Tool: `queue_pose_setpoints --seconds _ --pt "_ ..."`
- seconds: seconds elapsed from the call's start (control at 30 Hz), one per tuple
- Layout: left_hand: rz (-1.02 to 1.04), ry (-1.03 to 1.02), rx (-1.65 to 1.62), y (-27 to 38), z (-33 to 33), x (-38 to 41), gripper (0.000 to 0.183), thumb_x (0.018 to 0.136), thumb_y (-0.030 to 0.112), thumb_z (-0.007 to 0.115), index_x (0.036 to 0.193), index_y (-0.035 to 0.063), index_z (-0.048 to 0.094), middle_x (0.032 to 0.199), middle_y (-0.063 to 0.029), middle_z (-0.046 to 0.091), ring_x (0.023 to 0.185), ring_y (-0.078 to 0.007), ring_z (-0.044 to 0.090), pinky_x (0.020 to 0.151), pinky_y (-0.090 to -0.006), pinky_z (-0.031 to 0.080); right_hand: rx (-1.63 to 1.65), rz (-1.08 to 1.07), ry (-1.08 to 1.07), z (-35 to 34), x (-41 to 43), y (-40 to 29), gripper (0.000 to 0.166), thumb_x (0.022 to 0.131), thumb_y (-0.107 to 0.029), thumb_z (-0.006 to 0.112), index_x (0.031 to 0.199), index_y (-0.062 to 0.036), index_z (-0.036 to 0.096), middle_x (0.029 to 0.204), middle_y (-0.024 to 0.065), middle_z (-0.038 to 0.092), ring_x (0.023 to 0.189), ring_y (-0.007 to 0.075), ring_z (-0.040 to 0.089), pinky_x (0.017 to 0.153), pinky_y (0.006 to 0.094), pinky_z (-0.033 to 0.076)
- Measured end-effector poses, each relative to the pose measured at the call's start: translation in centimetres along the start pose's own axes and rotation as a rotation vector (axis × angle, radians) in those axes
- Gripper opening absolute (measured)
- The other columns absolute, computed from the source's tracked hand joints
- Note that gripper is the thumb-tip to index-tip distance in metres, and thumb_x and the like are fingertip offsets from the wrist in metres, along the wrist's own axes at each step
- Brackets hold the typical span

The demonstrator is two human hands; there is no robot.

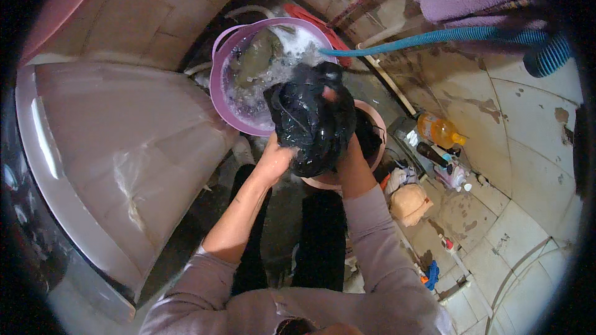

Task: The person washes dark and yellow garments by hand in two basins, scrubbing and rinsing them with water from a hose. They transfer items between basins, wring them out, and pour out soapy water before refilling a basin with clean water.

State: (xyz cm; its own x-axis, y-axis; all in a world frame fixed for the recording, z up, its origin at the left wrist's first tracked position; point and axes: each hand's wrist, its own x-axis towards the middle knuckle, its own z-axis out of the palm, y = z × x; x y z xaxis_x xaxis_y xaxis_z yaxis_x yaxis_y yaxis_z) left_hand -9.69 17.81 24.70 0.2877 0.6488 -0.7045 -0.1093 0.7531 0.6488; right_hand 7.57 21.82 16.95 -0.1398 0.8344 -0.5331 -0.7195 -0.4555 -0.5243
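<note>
A wet, bunched black garment (314,121) is held up between my hands, over the near right rim of a purple plastic tub (226,114). My left hand (275,160) grips its lower left side. Around its right side goes my right hand (349,151), mostly hidden by the cloth, with a fingertip showing near the top. Foamy water (298,39) and a soaked olive-coloured cloth (258,56) fill the tub. Partly behind the garment stands a pink bucket (379,123) with dark cloth (368,135) inside.
A blue corrugated hose (419,39) reaches from the right to the tub's rim. At left stands a large grey appliance (125,149). Along the right wall are a bottle of orange liquid (437,129), smaller bottles (451,174) and a peach cloth (410,204). Purple towels (470,0) hang at upper right.
</note>
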Motion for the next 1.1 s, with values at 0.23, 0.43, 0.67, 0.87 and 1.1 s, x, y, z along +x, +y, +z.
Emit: queue_pose_setpoints --seconds 0.23,0.43,0.67,0.87,1.1 --pt "0.358 -0.227 0.688 -1.1 0.5 2.9 0.033 0.088 0.006 0.059 0.12 -0.0018 0.054 0.114 -0.0103 0.062 0.106 -0.0197 0.059 0.091 -0.033 0.049 -0.338 -0.087 -0.055 -0.7 1.3 -0.9 0.024 0.093 -0.013 0.054 0.112 -0.0007 0.06 0.092 0.0032 0.065 0.082 0.0136 0.061 0.078 0.0281 0.05" --pt "0.086 -0.339 0.272 -10.3 0.5 5.1 0.043 0.087 0.015 0.066 0.127 0.004 0.056 0.123 -0.0072 0.06 0.109 -0.0238 0.058 0.095 -0.0353 0.047 -1.07 -0.423 0.278 -4.5 -3.9 2.5 0.028 0.08 -0.008 0.066 0.105 0.0028 0.066 0.093 0.0177 0.071 0.085 0.0276 0.068 0.079 0.0373 0.051" --pt "-0.44 -0.001 -0.127 -23.3 -2.0 6.5 0.043 0.089 0.018 0.064 0.128 0.0079 0.05 0.119 -0.0061 0.059 0.11 -0.0194 0.055 0.098 -0.0375 0.042 -1.435 -0.157 0.613 -14.5 -11.5 5.2 0.062 0.072 -0.015 0.077 0.127 0.0028 0.053 0.102 0.0202 0.068 0.097 0.0361 0.065 0.083 0.0393 0.052" --pt "0.308 0.351 0.637 -14.8 -5.1 8.5 0.046 0.084 0.016 0.07 0.123 0.0017 0.048 0.112 -0.0144 0.058 0.106 -0.0284 0.056 0.094 -0.0381 0.044 -1.995 0.068 0.566 -15.3 -8.8 2.5 0.071 0.076 -0.016 0.075 0.136 0.0001 0.042 0.132 0.0211 0.05 0.126 0.0373 0.046 0.1 0.0449 0.044" --pt "0.512 0.671 1.275 -3.6 -13.0 24.2 0.09 0.074 0.021 0.081 0.148 0.0152 0.029 0.152 -0.0222 0.028 0.141 -0.04 0.026 0.113 -0.0553 0.026 -1.731 -0.687 0.165 -8.0 2.8 6.2 0.054 0.071 -0.01 0.075 0.121 -0.0038 0.055 0.124 0.0182 0.055 0.12 0.0382 0.049 0.106 0.0493 0.035"
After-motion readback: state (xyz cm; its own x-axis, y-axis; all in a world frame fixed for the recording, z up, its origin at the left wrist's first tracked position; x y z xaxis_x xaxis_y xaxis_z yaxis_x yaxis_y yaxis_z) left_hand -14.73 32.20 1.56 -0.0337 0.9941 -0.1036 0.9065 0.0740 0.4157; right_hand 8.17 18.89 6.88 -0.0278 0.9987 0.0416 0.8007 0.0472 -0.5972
